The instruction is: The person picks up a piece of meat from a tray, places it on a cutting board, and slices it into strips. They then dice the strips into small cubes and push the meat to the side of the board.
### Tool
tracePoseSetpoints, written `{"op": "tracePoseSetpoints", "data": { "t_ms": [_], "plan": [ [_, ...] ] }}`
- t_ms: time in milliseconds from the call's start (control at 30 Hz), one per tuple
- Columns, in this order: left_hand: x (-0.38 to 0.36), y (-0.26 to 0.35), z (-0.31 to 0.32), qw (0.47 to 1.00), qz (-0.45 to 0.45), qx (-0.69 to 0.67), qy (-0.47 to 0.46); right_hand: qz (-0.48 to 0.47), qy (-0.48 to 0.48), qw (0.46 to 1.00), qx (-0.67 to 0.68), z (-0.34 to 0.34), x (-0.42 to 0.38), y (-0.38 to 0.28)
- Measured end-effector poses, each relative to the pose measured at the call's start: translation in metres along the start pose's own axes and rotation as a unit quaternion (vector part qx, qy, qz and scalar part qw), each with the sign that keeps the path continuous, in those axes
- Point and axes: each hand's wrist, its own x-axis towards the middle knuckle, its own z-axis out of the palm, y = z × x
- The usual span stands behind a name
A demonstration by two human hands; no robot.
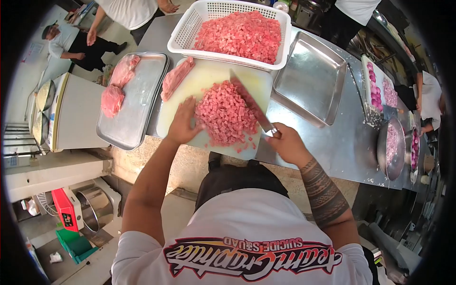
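A heap of diced pink meat [224,116] lies on a pale cutting board [209,76]. My left hand [183,124] presses flat against the left side of the heap, fingers spread. My right hand [285,142] grips the handle of a knife [249,100] whose blade rests along the heap's right side. An uncut slab of meat [176,77] sits at the board's far left corner. A white plastic basket [190,28] beyond the board is full of diced meat.
A metal tray [142,99] on the left holds two meat pieces [113,99]. An empty steel pan [311,80] sits right of the board. Bowls of chopped red onion [392,145] stand farther right. Other people stand around the steel table [342,147].
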Motion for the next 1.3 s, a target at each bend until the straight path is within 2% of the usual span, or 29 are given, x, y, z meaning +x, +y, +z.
{"op": "tracePoseSetpoints", "data": {
  "t_ms": [67,100,233,367,500,633,733,767,833,867,900,1100,1300],
  "plan": [
    [-0.019,0.037,0.001,0.999,-0.010,-0.044,0.003,0.072,-0.048,0.989,0.122,-0.024,-0.004,0.008],
    [-0.024,0.058,0.003,0.998,-0.014,-0.067,0.004,0.088,-0.044,0.987,0.128,-0.032,-0.008,0.013],
    [-0.029,0.114,0.031,0.998,0.065,-0.002,-0.021,0.140,-0.039,0.969,0.199,-0.048,-0.020,0.047],
    [-0.013,0.148,0.059,0.999,-0.007,0.049,0.006,0.141,-0.041,0.963,0.224,-0.036,-0.024,0.080],
    [0.005,0.170,0.082,0.989,-0.068,0.112,0.064,0.109,-0.043,0.976,0.185,-0.017,-0.024,0.069],
    [0.018,0.186,0.086,0.982,-0.102,0.126,0.095,0.104,-0.071,0.971,0.203,0.026,-0.018,0.057],
    [0.017,0.191,0.082,0.986,-0.086,0.123,0.075,0.100,-0.075,0.976,0.181,0.065,-0.015,0.047],
    [0.016,0.191,0.082,0.985,-0.096,0.118,0.076,0.026,-0.055,0.988,0.142,0.086,-0.007,0.067],
    [0.018,0.186,0.086,0.985,-0.110,0.106,0.082,-0.011,-0.051,0.992,0.115,0.099,-0.005,0.056],
    [0.020,0.184,0.087,0.985,-0.114,0.096,0.089,0.025,-0.067,0.989,0.127,0.097,-0.008,0.048],
    [0.019,0.182,0.089,0.985,-0.117,0.084,0.095,-0.007,-0.069,0.991,0.111,0.098,-0.003,0.056],
    [0.011,0.183,0.093,0.982,-0.118,0.067,0.128,0.023,-0.174,0.976,0.127,0.063,-0.010,0.023],
    [0.021,0.188,0.085,0.984,-0.079,0.060,0.149,0.082,-0.204,0.950,0.221,0.046,-0.022,0.014]
  ]
}}
